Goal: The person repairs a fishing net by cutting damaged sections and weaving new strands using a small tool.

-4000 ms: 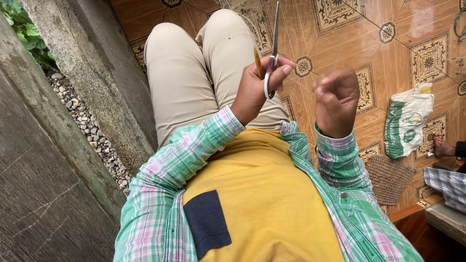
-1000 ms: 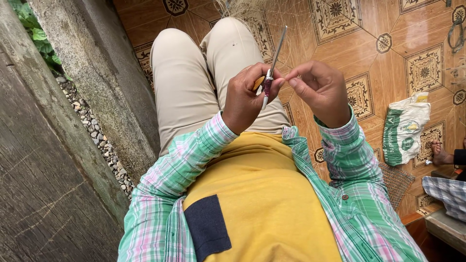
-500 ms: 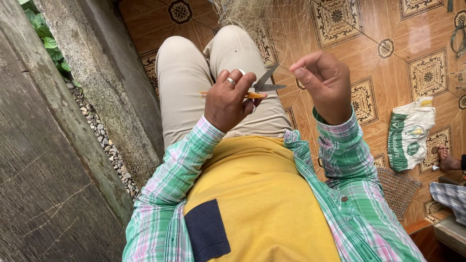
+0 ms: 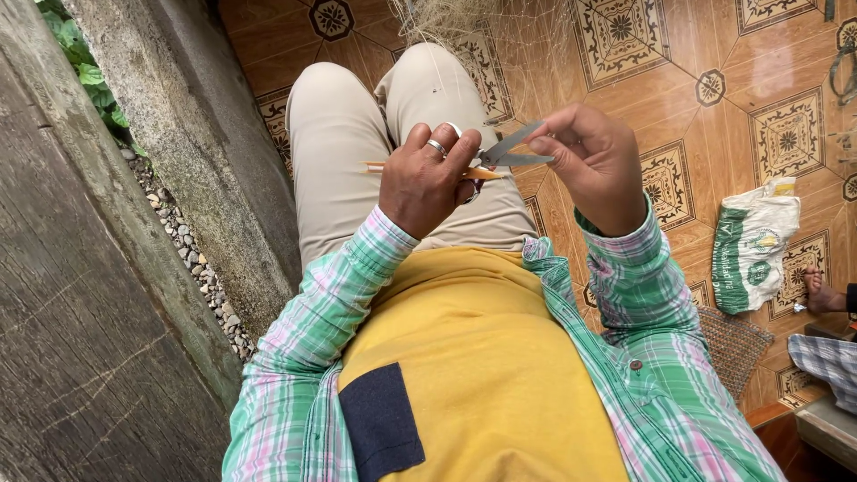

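Note:
My left hand (image 4: 428, 183), with a ring on one finger, grips small grey scissors (image 4: 511, 150) and a thin orange stick (image 4: 379, 166) above my lap. The scissor blades are open and point right. My right hand (image 4: 594, 165) pinches its fingertips right at the blade tips, apparently on a fine thread too thin to make out. A pale fishing net (image 4: 464, 22) lies beyond my knees. I sit in beige trousers, a yellow shirt and a green checked overshirt.
A rough concrete wall (image 4: 98, 295) with gravel (image 4: 196, 268) and green leaves (image 4: 89, 76) runs along the left. On the patterned tile floor at the right lie a green-and-white sack (image 4: 750, 254) and a woven mat (image 4: 732, 344). Another person's foot (image 4: 817, 290) shows at the right edge.
The scissors have tipped from upright to nearly level and their blades have opened. My right hand has come from a raised fist to pinching at the blade tips.

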